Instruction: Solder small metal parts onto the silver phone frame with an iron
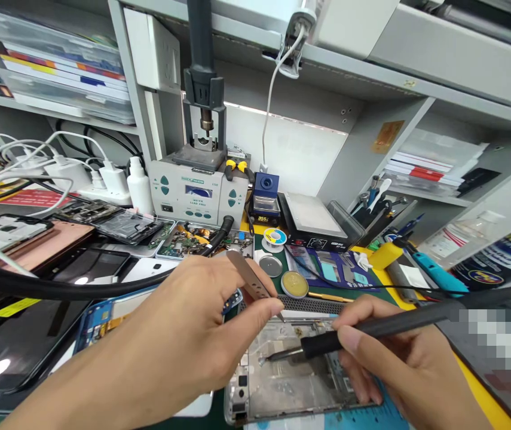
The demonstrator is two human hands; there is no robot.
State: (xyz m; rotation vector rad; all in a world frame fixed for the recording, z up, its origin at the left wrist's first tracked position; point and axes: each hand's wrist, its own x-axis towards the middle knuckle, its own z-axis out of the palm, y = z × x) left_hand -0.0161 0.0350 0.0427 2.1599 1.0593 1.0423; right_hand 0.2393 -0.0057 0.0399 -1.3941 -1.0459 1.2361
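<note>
My left hand (192, 334) pinches metal tweezers (248, 279) between thumb and fingers, with the tips pointing down toward an opened phone frame (282, 388) on the mat. My right hand (398, 364) grips a black soldering iron (372, 328) like a pen. The iron's tip (266, 357) touches a spot inside the phone frame, just under the left hand's fingertips. Its cable runs off to the right.
A hot-air rework station (196, 197) stands at the back centre, with a blue soldering unit (266, 200) and a heating plate (311, 218) beside it. Circuit boards (116, 221), phones and chargers (112, 179) crowd the left. A brass tip-cleaner tin (294, 284), solder spool (275, 237) and tools lie behind.
</note>
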